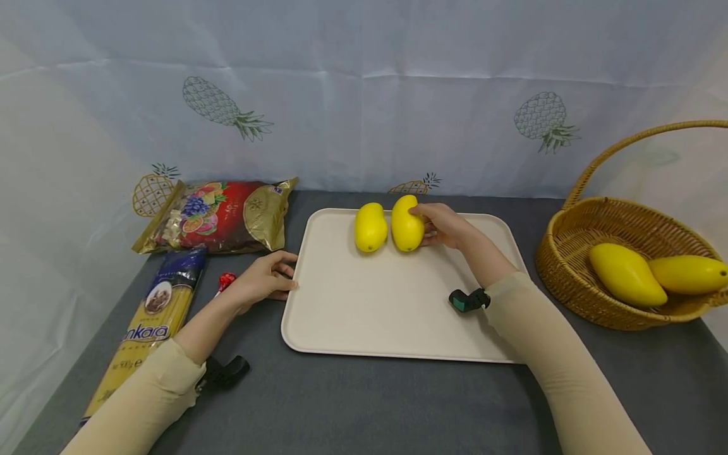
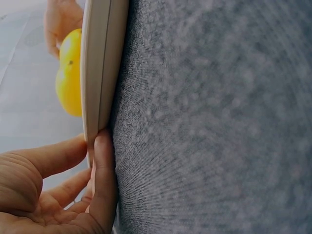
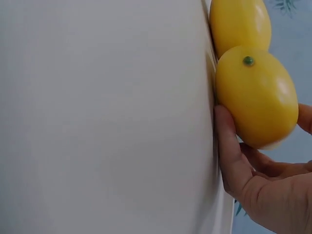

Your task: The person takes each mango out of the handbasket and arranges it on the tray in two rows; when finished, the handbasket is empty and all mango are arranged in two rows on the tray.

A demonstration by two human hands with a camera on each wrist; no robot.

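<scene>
A cream tray [image 1: 392, 303] lies on the grey tabletop with two yellow mangoes near its back edge. My right hand [image 1: 442, 226] grips the right-hand mango [image 1: 407, 224] from its right side. In the right wrist view that mango [image 3: 256, 97] shows a green stem end, with fingers [image 3: 229, 146] curled against its lower side. Close beside it is the other mango [image 1: 370, 227]. My left hand [image 1: 263, 281] holds the tray's left edge. The left wrist view shows the thumb on top of the tray rim [image 2: 100, 63] and a finger [image 2: 103, 180] beneath it.
On the right stands a wicker basket [image 1: 548, 253] with a tall handle, holding two mangoes [image 1: 628, 275]. At the left are a red and gold candy bag [image 1: 227, 215], a spaghetti pack [image 1: 150, 316] and a red-wrapped lollipop [image 1: 226, 280]. A pineapple-print cloth [image 1: 364, 126] hangs behind.
</scene>
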